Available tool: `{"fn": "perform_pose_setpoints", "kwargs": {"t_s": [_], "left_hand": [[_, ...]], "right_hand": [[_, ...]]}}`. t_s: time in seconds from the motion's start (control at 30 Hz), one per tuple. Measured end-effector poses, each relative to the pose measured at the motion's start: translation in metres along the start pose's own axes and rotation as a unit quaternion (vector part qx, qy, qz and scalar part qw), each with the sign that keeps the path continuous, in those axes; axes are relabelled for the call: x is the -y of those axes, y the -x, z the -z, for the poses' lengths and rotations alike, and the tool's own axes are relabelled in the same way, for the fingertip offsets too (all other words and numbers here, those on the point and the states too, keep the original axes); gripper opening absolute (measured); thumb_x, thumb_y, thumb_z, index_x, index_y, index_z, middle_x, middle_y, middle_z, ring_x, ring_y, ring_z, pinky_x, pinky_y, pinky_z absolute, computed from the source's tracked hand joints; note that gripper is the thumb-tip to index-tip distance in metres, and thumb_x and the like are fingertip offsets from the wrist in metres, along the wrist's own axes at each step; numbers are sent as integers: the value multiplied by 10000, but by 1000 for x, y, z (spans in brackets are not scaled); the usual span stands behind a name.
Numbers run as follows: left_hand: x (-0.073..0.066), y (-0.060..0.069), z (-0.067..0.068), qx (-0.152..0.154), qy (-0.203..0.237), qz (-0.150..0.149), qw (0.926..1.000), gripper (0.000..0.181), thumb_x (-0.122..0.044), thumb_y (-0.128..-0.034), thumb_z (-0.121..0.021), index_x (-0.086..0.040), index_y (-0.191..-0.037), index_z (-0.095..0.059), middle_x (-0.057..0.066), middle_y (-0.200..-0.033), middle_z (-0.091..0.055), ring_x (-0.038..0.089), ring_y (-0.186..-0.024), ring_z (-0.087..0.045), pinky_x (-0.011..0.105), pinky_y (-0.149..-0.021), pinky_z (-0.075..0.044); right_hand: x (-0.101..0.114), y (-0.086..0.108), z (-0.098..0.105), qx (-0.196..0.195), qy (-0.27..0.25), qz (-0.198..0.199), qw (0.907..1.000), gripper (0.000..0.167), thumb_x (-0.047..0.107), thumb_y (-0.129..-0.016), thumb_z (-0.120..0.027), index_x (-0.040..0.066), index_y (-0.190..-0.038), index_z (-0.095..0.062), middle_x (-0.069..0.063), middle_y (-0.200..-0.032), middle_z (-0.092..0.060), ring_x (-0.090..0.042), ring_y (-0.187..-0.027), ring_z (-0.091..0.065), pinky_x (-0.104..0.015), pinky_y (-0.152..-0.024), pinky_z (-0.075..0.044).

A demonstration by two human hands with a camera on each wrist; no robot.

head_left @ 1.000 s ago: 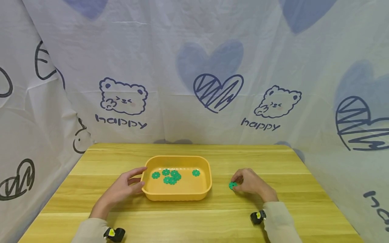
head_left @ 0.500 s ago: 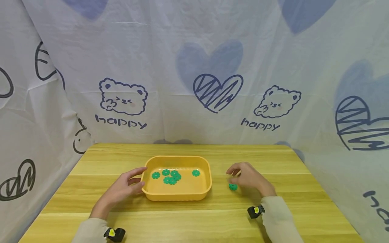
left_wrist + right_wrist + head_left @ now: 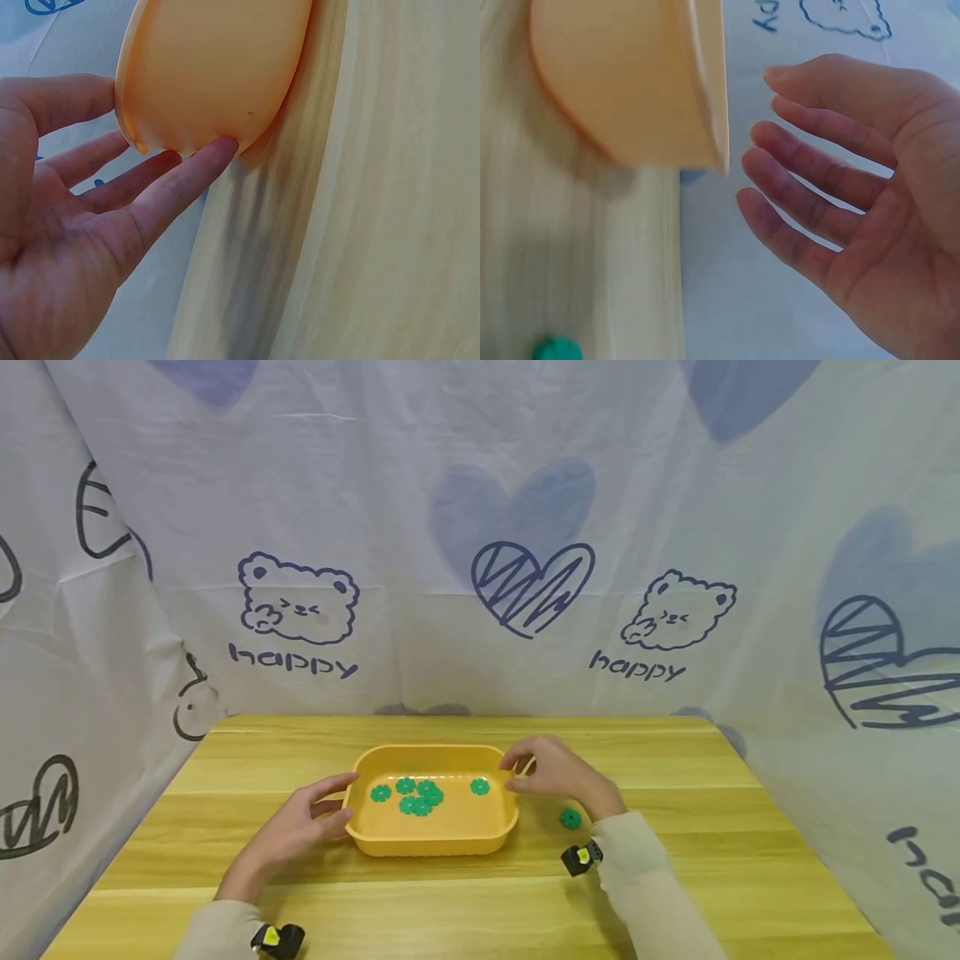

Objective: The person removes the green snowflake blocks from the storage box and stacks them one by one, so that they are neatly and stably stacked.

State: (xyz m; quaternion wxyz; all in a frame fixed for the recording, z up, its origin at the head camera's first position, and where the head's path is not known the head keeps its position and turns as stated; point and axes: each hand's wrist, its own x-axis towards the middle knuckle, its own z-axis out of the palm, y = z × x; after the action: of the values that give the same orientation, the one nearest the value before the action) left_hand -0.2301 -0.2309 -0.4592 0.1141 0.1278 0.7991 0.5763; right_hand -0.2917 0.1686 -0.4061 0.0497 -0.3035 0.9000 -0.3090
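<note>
Taking six o'clock as the person's side, the left hand (image 3: 292, 820) is at nine on the yellow, round-cornered plastic tray (image 3: 450, 846), fingers spread, tips touching its outer wall. I see the right hand (image 3: 553, 768) near the rim towards two, fingers parted and loosely bent. Inside, small green notched discs (image 3: 426, 787) cluster left of centre, with another disc (image 3: 479, 787) towards two. One loose green disc (image 3: 571, 818) lies outside, just past three, on the wood-grained table (image 3: 465, 910).
</note>
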Motion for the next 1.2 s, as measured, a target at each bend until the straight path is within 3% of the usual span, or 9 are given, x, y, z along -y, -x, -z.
{"fn": "perform_pose_setpoints", "kwargs": {"t_s": [0.4, 0.57, 0.77, 1.0, 1.2], "left_hand": [[-2, 2, 1, -14, -1, 8, 10000, 648, -71, -1013, -610, 27, -1584, -321, 306, -1659, -254, 533, -1428, -426, 334, -960, -634], [-2, 2, 0, -28, -23, -32, 10000, 649, -71, -1010, -612, 29, -1582, -324, 303, -1658, -259, 534, -1422, -433, 323, -964, -631], [-1, 1, 0, 3, 89, -54, 9999, 651, -69, -1011, -609, 39, -1583, -315, 307, -1661, -248, 542, -1425, -425, 323, -962, -632], [-1, 1, -1, -12, -5, -11, 10000, 647, -74, -1014, -608, 24, -1586, -321, 296, -1662, -259, 522, -1420, -443, 324, -957, -635], [-1, 1, -1, -7, -42, -2, 10000, 643, -80, -1015, -610, 18, -1585, -327, 297, -1658, -267, 521, -1420, -444, 330, -954, -636]], "right_hand": [[18, -39, -42, 502, -125, 557, 9971, 213, 76, -890, -764, -10, -1085, -763, -182, -1079, -770, -346, -964, -707, -178, -777, -576], [20, -50, -57, 505, 46, 578, 9970, 191, 56, -874, -764, 2, -1057, -774, -133, -1053, -782, -293, -940, -711, -193, -781, -579], [21, -59, -75, 438, 178, 450, 9979, 198, 55, -873, -771, 4, -1064, -776, -129, -1070, -784, -297, -987, -712, -229, -827, -591], [26, -63, -90, 354, 255, 57, 9990, 287, 65, -855, -787, 27, -1138, -767, -93, -1162, -768, -281, -1076, -689, -333, -971, -591], [30, -65, -99, 377, 233, -109, 9990, 317, 6, -860, -747, 53, -1173, -762, -68, -1235, -734, -255, -1152, -679, -326, -1013, -595]]}}
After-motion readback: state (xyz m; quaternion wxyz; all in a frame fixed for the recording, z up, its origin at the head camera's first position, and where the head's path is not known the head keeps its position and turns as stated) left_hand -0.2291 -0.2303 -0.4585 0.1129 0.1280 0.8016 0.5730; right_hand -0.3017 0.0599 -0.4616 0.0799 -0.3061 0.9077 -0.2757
